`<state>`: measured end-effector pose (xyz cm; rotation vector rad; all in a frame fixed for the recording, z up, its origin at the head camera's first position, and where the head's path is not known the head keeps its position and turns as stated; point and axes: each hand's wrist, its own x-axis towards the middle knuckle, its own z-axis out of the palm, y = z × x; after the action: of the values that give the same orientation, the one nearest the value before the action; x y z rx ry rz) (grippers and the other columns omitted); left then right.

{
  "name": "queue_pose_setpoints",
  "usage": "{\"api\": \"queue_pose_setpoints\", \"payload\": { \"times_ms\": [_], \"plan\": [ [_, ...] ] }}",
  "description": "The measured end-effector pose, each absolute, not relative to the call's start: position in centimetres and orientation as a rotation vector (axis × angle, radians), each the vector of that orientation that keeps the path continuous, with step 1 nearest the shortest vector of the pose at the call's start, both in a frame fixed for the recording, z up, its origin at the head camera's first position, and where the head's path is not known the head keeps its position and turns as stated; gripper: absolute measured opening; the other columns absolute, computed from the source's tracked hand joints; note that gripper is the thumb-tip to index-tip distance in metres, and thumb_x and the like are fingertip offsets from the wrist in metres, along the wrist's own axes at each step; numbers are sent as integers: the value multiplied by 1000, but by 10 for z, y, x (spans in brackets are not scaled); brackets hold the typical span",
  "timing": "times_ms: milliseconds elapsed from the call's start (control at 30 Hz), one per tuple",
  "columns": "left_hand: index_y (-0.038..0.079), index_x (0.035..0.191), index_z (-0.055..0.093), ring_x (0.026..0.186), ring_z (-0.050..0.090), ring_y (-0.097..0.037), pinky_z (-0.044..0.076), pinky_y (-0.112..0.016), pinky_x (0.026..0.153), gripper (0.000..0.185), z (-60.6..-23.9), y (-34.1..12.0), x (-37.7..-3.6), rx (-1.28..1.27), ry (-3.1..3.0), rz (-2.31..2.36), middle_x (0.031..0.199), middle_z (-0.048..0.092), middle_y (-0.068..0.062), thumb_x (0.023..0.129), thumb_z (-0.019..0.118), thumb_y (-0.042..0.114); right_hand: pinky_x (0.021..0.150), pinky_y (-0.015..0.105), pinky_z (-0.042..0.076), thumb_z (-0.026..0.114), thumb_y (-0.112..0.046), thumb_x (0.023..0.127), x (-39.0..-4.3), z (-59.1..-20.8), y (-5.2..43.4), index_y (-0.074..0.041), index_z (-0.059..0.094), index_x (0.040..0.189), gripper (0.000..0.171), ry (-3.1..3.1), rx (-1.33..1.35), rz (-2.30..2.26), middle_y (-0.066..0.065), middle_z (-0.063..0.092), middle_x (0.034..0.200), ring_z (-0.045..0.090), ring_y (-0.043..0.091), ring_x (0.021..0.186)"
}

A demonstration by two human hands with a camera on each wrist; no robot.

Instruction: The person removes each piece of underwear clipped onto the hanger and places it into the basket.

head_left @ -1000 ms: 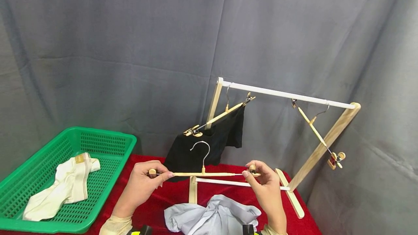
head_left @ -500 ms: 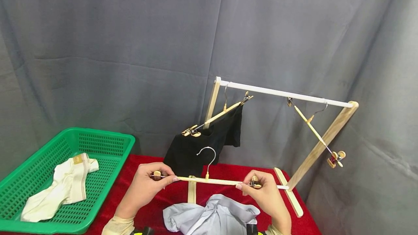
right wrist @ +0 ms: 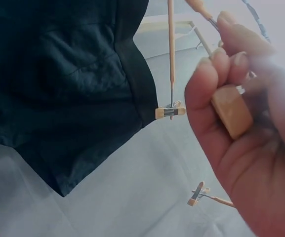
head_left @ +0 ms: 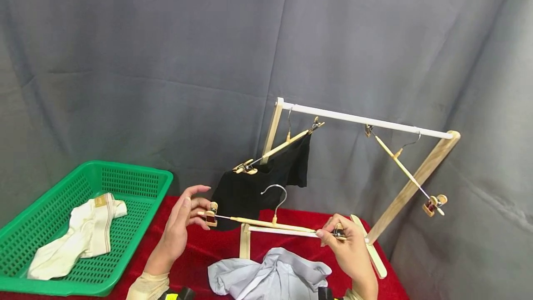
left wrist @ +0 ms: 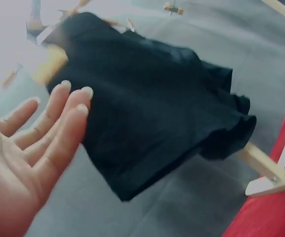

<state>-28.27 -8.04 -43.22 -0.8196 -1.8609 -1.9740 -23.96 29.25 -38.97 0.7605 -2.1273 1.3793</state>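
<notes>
A wooden clip hanger (head_left: 258, 222) with a metal hook is held up in front of me, its bar sloping down slightly to the right. My right hand (head_left: 347, 244) pinches its right end, and in the right wrist view a wooden clip (right wrist: 231, 111) sits inside the curled fingers. My left hand (head_left: 176, 226) has its fingers spread, right beside the hanger's left clip (head_left: 211, 214). Below lies a crumpled light grey garment (head_left: 270, 274). Behind hang black underpants (head_left: 250, 193), clipped to another hanger (head_left: 287, 143); they fill much of the left wrist view.
A wooden rack (head_left: 429, 161) with a white top rail (head_left: 358, 118) stands on the red cloth (head_left: 200, 253). A bare clip hanger (head_left: 397, 159) hangs at its right. To the left is a green basket (head_left: 137, 249) holding white underpants (head_left: 85, 233). A grey curtain (head_left: 166, 59) closes off the back.
My left hand has let go of the hanger's left end and spread its fingers beside the clip. The hanger dipped, then its left end rose and it shifted right with my right hand.
</notes>
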Motion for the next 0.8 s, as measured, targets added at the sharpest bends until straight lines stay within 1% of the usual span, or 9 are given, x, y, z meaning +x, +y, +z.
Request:
{"api": "queue_pose_setpoints", "payload": {
  "times_ms": [67,167,267,367,467,567,667,733,800],
  "plan": [
    [-7,118,56,73,67,-18,59,-33,61,33,-435,-82,-285,-735,-1938,-1969,93,66,-10,108,31,12,53,24,47,71,19,81,-241,-390,294,-6,57,77,29,-2116,757,1407,5,61,67,60,11,59],
    [-4,104,62,70,66,-15,56,-29,61,21,-444,-81,-291,-654,-2194,-1870,87,68,-7,104,44,7,54,24,47,69,22,80,-242,-392,298,-5,56,76,30,-2087,766,1425,7,60,66,60,12,59],
    [2,99,67,73,65,-12,54,-26,65,11,-458,-72,-296,-722,-2421,-1640,85,69,-3,96,57,0,54,24,46,67,25,78,-243,-392,300,-4,55,75,31,-2056,778,1425,6,60,64,58,11,59],
    [4,100,70,81,67,-15,55,-29,72,12,-471,-53,-297,-858,-2527,-1413,91,71,-3,89,67,6,54,23,46,66,27,77,-242,-392,302,-4,55,75,32,-2021,800,1419,5,60,64,58,11,59],
    [2,115,69,105,66,-27,55,-39,90,36,-481,-28,-292,-988,-2635,-1309,113,70,-11,84,75,18,54,24,47,64,29,76,-242,-392,301,-2,55,76,33,-1969,868,1447,6,59,64,58,12,58],
    [4,140,56,135,48,-39,47,-53,106,70,-491,-4,-285,-1063,-2760,-1282,144,54,-20,78,80,27,53,26,47,62,31,76,-244,-392,298,0,54,76,32,-1926,940,1481,8,59,64,58,14,58],
    [14,152,45,144,34,-44,44,-64,104,92,-501,13,-279,-1085,-2861,-1265,158,35,-22,70,85,30,52,26,48,63,31,76,-245,-393,294,0,54,76,32,-1920,958,1501,9,59,64,58,14,57],
    [22,155,41,144,34,-43,46,-64,102,101,-507,20,-277,-1088,-2921,-1250,161,30,-20,65,87,31,52,27,47,63,30,76,-246,-394,293,0,55,76,31,-1927,950,1502,9,59,64,57,14,57],
    [29,155,40,142,36,-42,48,-63,99,106,-513,24,-275,-1081,-2974,-1202,161,30,-17,61,89,34,52,27,48,64,30,77,-245,-395,293,0,54,76,31,-1939,936,1505,8,58,64,57,14,57]
  ]
}}
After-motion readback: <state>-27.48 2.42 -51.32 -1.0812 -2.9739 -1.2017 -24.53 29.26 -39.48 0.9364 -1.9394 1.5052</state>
